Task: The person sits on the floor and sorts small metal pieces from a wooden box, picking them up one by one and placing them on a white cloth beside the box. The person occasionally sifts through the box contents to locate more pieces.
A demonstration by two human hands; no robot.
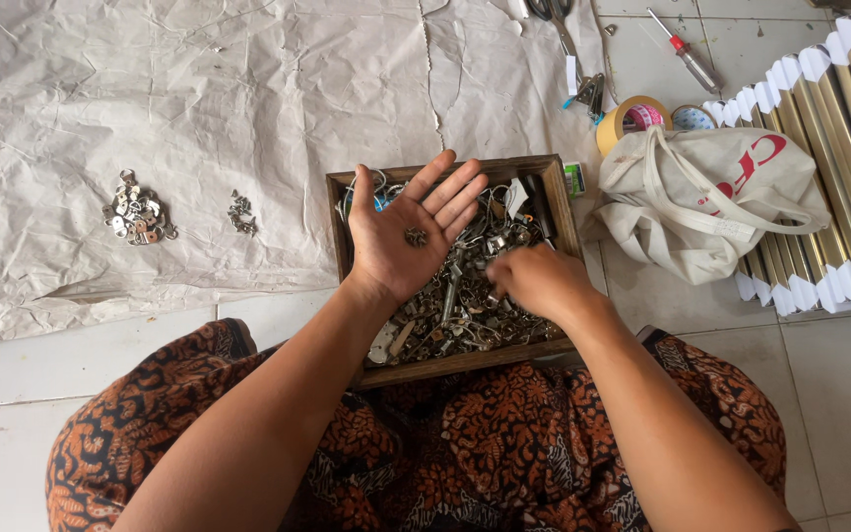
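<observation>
The left hand (408, 236) lies flat and palm-up above the shallow dark wooden box (554, 212) of jumbled metal hardware, a few small brownish metal pieces (416, 236) resting on the palm. The right hand (541, 283) reaches down into the heap, fingers curled; what they pinch I cannot tell. Two small piles of metal bits (138, 219) sit on crumpled white paper (199, 99) well to the left.

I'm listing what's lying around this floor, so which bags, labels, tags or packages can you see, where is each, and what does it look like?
Cream cloth tote bag: right of the wooden box, slumped, with red lettering.
Small green and white packet: by the box's far right corner, rectangular.
White paper tag: inside the wooden box of metal hardware, folded.
White label strip: near the scissors, top centre.
</observation>
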